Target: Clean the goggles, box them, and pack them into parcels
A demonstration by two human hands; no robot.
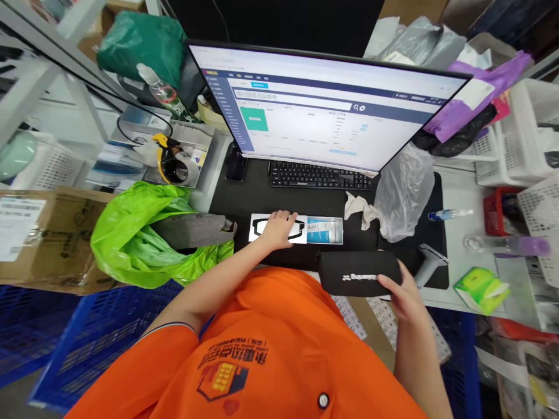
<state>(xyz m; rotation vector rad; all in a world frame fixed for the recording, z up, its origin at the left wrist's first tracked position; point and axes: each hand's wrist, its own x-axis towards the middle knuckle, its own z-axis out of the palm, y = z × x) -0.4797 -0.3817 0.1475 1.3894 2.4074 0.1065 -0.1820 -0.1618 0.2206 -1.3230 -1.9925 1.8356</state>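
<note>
My left hand (278, 230) lies over a long white box (254, 233), its fingers curled on the far edge. A pair of black glasses frames is pictured on the box's sleeve. At the right, an inner tray (339, 231) sticks out of the sleeve, with a blue and white packet (319, 229) in it. My right hand (406, 294) grips a black glasses case (349, 272) by its right end, thumb on top. White lettering on the case appears upside down. The case is held near the mat's front edge, just right of my body.
A monitor (323, 116) and keyboard (321, 176) stand behind the black mat. To the left are a green plastic bag (126, 233) with a grey bundle and a cardboard box (52, 238). A clear bag (404, 192), scanner (430, 265) and tissue pack (480, 290) lie right.
</note>
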